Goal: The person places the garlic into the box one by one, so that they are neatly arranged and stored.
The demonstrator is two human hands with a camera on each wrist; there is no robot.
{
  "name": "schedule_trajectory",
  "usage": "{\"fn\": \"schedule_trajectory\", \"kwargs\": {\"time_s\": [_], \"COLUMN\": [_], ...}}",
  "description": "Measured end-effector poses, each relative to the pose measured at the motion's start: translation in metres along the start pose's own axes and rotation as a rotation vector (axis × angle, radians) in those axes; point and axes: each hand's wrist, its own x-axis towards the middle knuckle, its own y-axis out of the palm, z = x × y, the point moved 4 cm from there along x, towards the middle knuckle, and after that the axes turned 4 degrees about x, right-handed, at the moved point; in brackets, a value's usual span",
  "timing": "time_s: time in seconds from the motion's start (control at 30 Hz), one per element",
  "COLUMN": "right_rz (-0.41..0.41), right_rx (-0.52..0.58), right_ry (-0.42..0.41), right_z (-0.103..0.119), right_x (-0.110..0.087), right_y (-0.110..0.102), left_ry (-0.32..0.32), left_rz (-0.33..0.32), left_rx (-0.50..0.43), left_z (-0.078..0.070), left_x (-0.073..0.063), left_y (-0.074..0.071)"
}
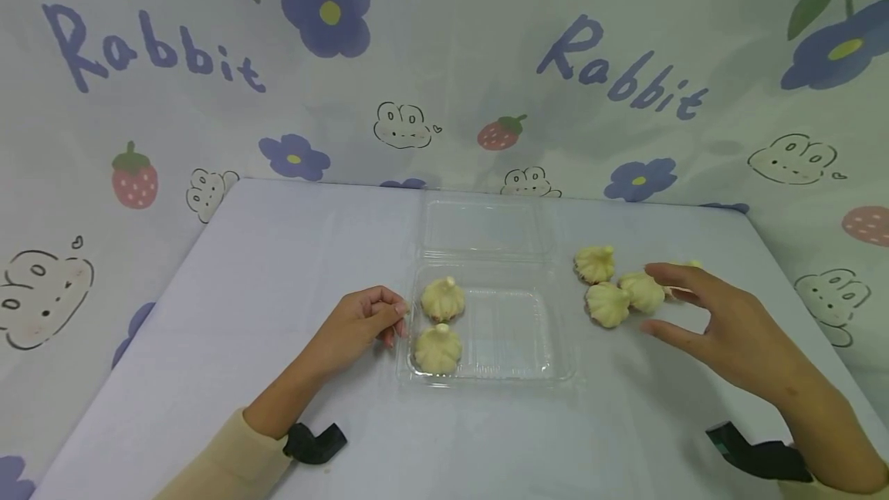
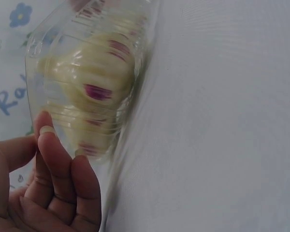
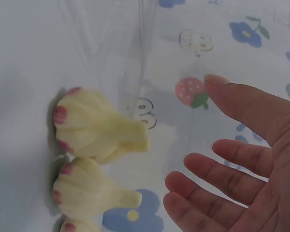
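Observation:
A clear plastic clamshell container lies with its lid folded back, away from me. Two pale garlic bulbs, a rear one and a front one, sit along its left side. My left hand pinches the container's left rim between thumb and fingers; the left wrist view shows purple marks on the bulbs through the plastic wall. To the right, my right hand hovers with fingers spread beside several loose garlic bulbs, partly covering those behind it. In the right wrist view, its palm holds nothing.
A white cloth covers the table. Behind it hangs a pale backdrop printed with flowers, rabbits and strawberries. Dark straps are on both wrists. The loose bulbs stand close together right of the container.

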Motion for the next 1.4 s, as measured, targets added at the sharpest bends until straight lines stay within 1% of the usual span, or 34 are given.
{"fn": "schedule_trajectory", "kwargs": {"time_s": [0.1,0.23,0.33,0.67,0.77,1.07,1.17,1.4], "right_rz": [-0.013,-0.034,-0.026,0.012,0.010,-0.013,-0.012,-0.008], "right_rx": [0.016,0.043,0.026,0.026,0.000,-0.028,-0.055,-0.089], "right_ry": [0.010,-0.012,-0.014,0.149,0.181,0.270,0.303,0.341], "right_z": [-0.009,-0.021,-0.030,-0.060,-0.069,-0.094,-0.099,-0.109], "right_x": [-0.001,-0.001,0.000,-0.001,-0.002,-0.007,-0.007,-0.005], "right_y": [-0.002,-0.002,-0.001,-0.006,-0.007,-0.011,-0.011,-0.008], "left_ry": [-0.001,-0.001,0.002,0.015,0.014,0.006,0.002,-0.004], "left_rz": [-0.002,-0.005,-0.004,-0.001,-0.001,0.000,0.000,-0.001], "left_rx": [-0.001,0.000,0.001,0.008,0.006,0.008,0.010,0.014], "left_z": [0.000,0.001,0.001,0.002,0.002,0.003,0.003,0.003], "left_x": [0.000,0.000,0.000,0.001,0.002,0.001,0.001,0.001], "left_y": [0.000,0.000,0.000,0.000,0.000,0.001,0.001,0.001]}}
